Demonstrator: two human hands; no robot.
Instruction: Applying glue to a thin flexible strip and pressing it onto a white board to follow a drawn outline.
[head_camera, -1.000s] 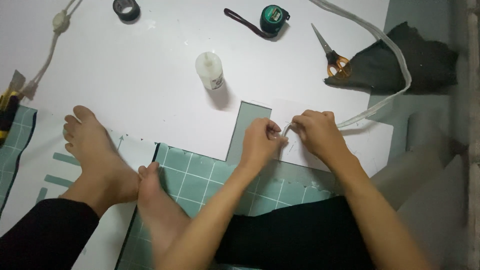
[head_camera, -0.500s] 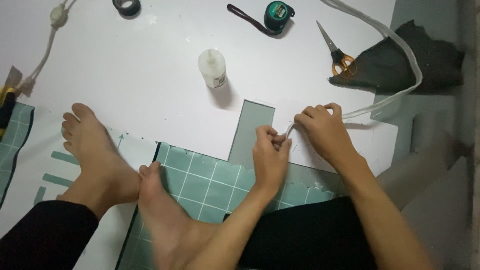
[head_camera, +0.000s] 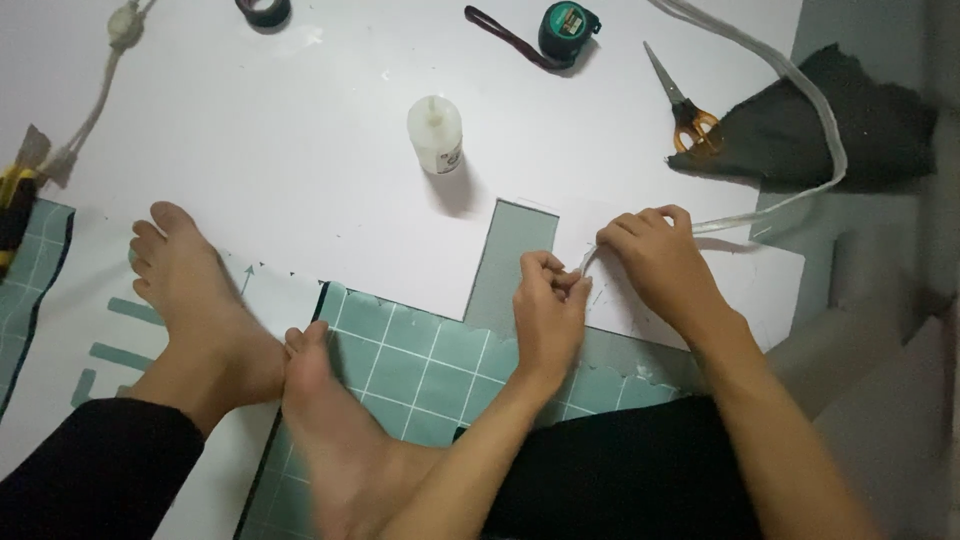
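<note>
We are pinching the white strap (head_camera: 800, 100) end between both hands: left hand (head_camera: 548, 305) closed on its tip, now drawn lower than a second ago; right hand (head_camera: 655, 260) curled around it at two o'clock, over the white sheet (head_camera: 300, 170).

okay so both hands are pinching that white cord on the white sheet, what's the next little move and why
Probably press the cord's end flat onto the white sheet. The left hand pinches the white cord end at its fingertips, the right hand holds it just behind, and the end sits slightly lifted.
</note>
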